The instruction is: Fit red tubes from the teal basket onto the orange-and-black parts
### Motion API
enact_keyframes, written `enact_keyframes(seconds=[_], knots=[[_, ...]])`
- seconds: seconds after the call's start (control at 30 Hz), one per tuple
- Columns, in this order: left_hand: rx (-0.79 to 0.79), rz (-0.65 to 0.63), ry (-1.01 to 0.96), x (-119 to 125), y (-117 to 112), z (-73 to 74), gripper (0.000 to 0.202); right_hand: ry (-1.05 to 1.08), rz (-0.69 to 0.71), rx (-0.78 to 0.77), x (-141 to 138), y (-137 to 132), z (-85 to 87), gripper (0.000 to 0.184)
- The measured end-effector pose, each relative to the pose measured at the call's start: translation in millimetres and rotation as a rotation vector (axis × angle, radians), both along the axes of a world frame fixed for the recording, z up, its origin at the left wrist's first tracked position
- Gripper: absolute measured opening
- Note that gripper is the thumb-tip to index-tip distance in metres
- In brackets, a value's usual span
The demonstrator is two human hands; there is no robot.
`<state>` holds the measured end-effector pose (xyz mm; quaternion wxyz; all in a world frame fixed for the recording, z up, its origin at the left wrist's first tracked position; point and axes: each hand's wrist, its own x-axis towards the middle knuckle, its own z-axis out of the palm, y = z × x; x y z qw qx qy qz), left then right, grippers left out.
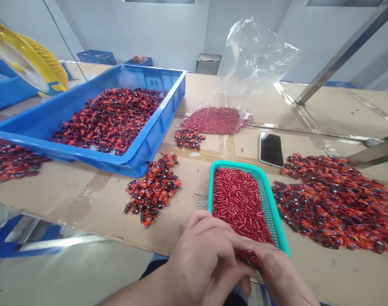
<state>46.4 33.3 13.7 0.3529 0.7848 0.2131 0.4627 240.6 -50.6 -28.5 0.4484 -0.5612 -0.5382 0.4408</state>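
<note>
My left hand (203,258) and my right hand (281,278) meet at the bottom edge of the view, fingers curled together around a small red and black part (250,257). Both hands sit just in front of a teal basket (268,199) filled with small red tubes (238,204). A heap of red, orange and black parts (334,204) lies to the right of the basket. A smaller heap (154,187) lies to its left.
A big blue tray (149,140) of the same dark parts stands at the left. A clear plastic bag (245,72) with red tubes lies behind, a phone (271,148) beside it. A yellow fan (28,59) stands far left. Metal bars cross at the right.
</note>
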Motion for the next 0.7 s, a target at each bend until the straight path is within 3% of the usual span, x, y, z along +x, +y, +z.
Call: enact_keyframes(seconds=[0.07, 0.23, 0.7], knots=[[-0.003, -0.004, 0.003, -0.5, -3.5, -2.1, 0.028, 0.040, 0.024, -0.030, -6.5, 5.1, 7.4, 0.050], [0.080, 0.037, 0.047, 2.1, -6.3, -4.6, 0.032, 0.171, 0.275, 0.010, -16.1, 27.7, 29.1, 0.062], [-0.123, 0.153, -0.191, 17.5, -21.4, -3.6, 0.036, 0.316, 0.298, -0.075, -19.4, 26.7, 29.2, 0.060]])
